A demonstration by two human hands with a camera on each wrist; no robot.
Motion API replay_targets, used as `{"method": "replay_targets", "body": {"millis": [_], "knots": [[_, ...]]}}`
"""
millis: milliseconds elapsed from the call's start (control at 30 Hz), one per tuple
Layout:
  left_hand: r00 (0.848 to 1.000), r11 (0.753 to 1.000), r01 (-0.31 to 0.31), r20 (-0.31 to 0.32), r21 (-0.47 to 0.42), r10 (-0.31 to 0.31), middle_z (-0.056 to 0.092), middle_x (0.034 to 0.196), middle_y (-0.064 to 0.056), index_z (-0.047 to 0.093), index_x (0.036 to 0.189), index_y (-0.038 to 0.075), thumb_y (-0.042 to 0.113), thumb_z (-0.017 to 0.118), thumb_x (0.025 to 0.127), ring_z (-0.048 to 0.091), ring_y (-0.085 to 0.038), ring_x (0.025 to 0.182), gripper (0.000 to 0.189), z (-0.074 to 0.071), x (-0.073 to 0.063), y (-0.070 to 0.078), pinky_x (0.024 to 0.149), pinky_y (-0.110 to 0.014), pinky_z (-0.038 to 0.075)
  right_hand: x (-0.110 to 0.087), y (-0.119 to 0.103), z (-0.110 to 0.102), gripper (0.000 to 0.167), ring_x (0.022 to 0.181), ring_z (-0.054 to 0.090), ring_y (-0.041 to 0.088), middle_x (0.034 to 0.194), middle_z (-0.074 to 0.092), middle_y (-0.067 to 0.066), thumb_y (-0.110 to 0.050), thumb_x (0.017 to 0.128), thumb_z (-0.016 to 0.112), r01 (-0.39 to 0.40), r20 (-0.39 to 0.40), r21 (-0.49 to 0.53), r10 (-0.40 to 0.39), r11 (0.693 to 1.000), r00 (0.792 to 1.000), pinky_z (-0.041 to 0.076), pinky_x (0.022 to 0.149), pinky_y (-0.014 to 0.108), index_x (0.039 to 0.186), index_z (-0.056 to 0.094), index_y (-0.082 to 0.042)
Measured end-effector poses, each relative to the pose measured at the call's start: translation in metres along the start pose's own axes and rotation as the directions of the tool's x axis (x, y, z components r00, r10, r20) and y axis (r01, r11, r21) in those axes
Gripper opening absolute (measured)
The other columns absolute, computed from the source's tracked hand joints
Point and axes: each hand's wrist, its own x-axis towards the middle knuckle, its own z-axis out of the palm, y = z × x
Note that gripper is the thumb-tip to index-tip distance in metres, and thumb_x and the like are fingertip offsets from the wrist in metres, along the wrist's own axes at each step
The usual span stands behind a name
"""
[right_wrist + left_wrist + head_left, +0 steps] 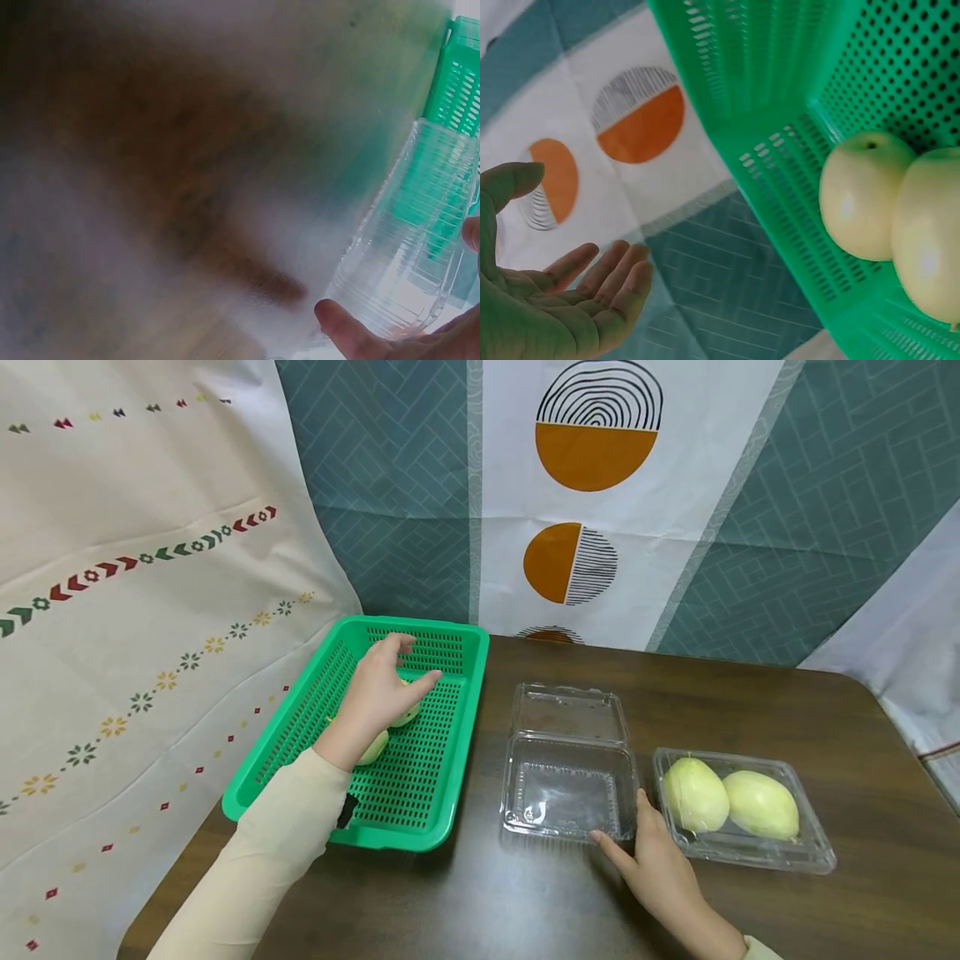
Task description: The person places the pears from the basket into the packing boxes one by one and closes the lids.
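In the head view my left hand (377, 689) hovers over the green basket (471, 727), thumb and fingers spread apart with nothing between them. Two pale yellow-green pears lie inside, partly hidden by that hand: one pear (373, 749) and another pear (407, 717). The left wrist view shows the pears (862, 196) side by side, away from the loosely bent left fingers (615, 274). Right of the basket, a clear plastic clamshell box (566, 789) stands with its lid folded back. My right hand (660, 864) touches its near right corner, thumb along the front and fingers at the side.
A second clear box (813, 856) holding two pears (761, 804) sits at the right on the brown wooden table (885, 760). Patterned cloth (405, 477) hangs behind the table, and a cream cloth (150, 635) hangs along the left.
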Motion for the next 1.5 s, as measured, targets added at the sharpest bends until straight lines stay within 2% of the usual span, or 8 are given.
{"method": "replay_targets", "body": {"millis": [133, 267, 400, 600, 800, 967, 1267, 1500], "knots": [[0.999, 0.999, 0.035, 0.04, 0.016, -0.035, 0.046, 0.134, -0.023, 0.039, 0.136, -0.003, 0.03, 0.064, 0.088, 0.046, -0.037, 0.12, 0.063, 0.0, 0.012, -0.01, 0.097, -0.05, 0.041, 0.001, 0.0, 0.0, 0.091, 0.121, 0.041, 0.054, 0.141, 0.031, 0.04, -0.047, 0.091, 0.057, 0.015, -0.025, -0.009, -0.015, 1.0, 1.0, 0.049, 0.08, 0.058, 0.141, 0.02, 0.019], [0.995, 0.997, 0.055, 0.083, 0.048, -0.059, 0.042, 0.137, -0.024, 0.035, 0.138, -0.003, 0.032, 0.062, 0.09, 0.043, -0.038, 0.123, 0.065, 0.001, 0.021, -0.021, 0.1, -0.052, 0.039, 0.001, 0.0, -0.001, 0.092, 0.123, 0.039, 0.055, 0.141, 0.03, 0.04, -0.049, 0.092, 0.056, 0.007, -0.006, -0.01, -0.007, 1.0, 1.0, 0.048, 0.083, 0.059, 0.141, 0.018, 0.019], [0.99, 0.994, 0.08, 0.107, 0.072, -0.088, 0.037, 0.14, -0.026, 0.032, 0.141, -0.003, 0.033, 0.061, 0.09, 0.041, -0.04, 0.125, 0.068, 0.004, 0.026, -0.028, 0.101, -0.053, 0.037, 0.0, -0.001, 0.0, 0.093, 0.125, 0.037, 0.055, 0.142, 0.028, 0.04, -0.05, 0.092, 0.055, -0.016, 0.025, -0.003, 0.016, 1.0, 1.0, 0.046, 0.087, 0.06, 0.142, 0.016, 0.018], [0.984, 0.99, 0.108, 0.13, 0.086, -0.118, 0.032, 0.141, -0.03, 0.028, 0.143, -0.003, 0.033, 0.062, 0.09, 0.036, -0.044, 0.128, 0.072, 0.01, 0.031, -0.037, 0.103, -0.055, 0.035, -0.002, -0.001, 0.001, 0.093, 0.126, 0.037, 0.054, 0.142, 0.029, 0.039, -0.051, 0.091, 0.055, -0.023, 0.016, 0.004, 0.023, 1.0, 1.0, 0.044, 0.089, 0.061, 0.142, 0.017, 0.018], [0.967, 0.981, 0.158, 0.186, 0.108, -0.177, 0.026, 0.142, -0.032, 0.023, 0.145, -0.003, 0.033, 0.064, 0.089, 0.027, -0.047, 0.132, 0.079, 0.014, 0.036, -0.051, 0.103, -0.057, 0.033, -0.003, -0.001, 0.001, 0.093, 0.125, 0.037, 0.054, 0.142, 0.029, 0.039, -0.05, 0.091, 0.056, -0.016, 0.004, 0.008, 0.016, 1.0, 1.0, 0.044, 0.089, 0.062, 0.142, 0.017, 0.018], [0.955, 0.975, 0.202, 0.202, 0.088, -0.216, 0.019, 0.145, -0.032, 0.016, 0.148, -0.001, 0.034, 0.069, 0.085, 0.02, -0.048, 0.135, 0.089, 0.018, 0.039, -0.067, 0.104, -0.059, 0.032, -0.003, 0.0, 0.001, 0.093, 0.124, 0.038, 0.054, 0.141, 0.029, 0.04, -0.05, 0.091, 0.056, -0.006, -0.004, 0.006, 0.006, 1.0, 1.0, 0.045, 0.089, 0.061, 0.142, 0.018, 0.018], [0.95, 0.968, 0.21, 0.207, 0.137, -0.235, 0.018, 0.144, -0.034, 0.012, 0.149, -0.002, 0.04, 0.077, 0.077, 0.022, -0.049, 0.131, 0.105, 0.025, 0.04, -0.088, 0.103, -0.059, 0.033, -0.002, 0.003, 0.004, 0.093, 0.123, 0.04, 0.055, 0.141, 0.03, 0.04, -0.05, 0.09, 0.057, 0.002, -0.018, 0.013, -0.001, 1.0, 1.0, 0.047, 0.085, 0.059, 0.142, 0.018, 0.017], [0.93, 0.955, 0.223, 0.25, 0.195, -0.268, 0.021, 0.142, -0.037, 0.011, 0.148, -0.005, 0.038, 0.077, 0.077, 0.024, -0.051, 0.128, 0.106, 0.026, 0.041, -0.093, 0.101, -0.061, 0.033, -0.002, 0.003, 0.003, 0.094, 0.123, 0.039, 0.055, 0.141, 0.03, 0.04, -0.05, 0.09, 0.057, 0.001, -0.008, 0.017, 0.0, 1.0, 1.0, 0.049, 0.083, 0.058, 0.142, 0.017, 0.017]]}}
